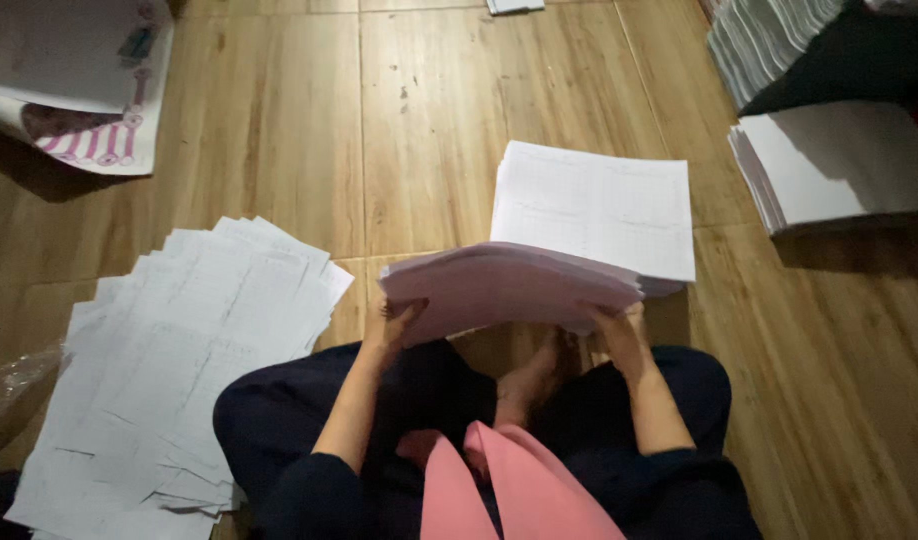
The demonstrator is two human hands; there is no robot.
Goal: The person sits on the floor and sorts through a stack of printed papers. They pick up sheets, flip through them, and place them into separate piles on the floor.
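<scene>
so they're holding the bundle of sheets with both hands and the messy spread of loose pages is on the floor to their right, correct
Not quite. Both hands, left hand and right hand, do hold the bundle of sheets, but the messy spread of loose pages lies on the floor to the person's left, as the head view shows.

Thick stack of white printed sheets (579,240), held raised above the wooden floor (429,130). Near edge sags and bows downward; far half lies flatter, top sheet showing faint printed tables. Edges roughly aligned.
</scene>
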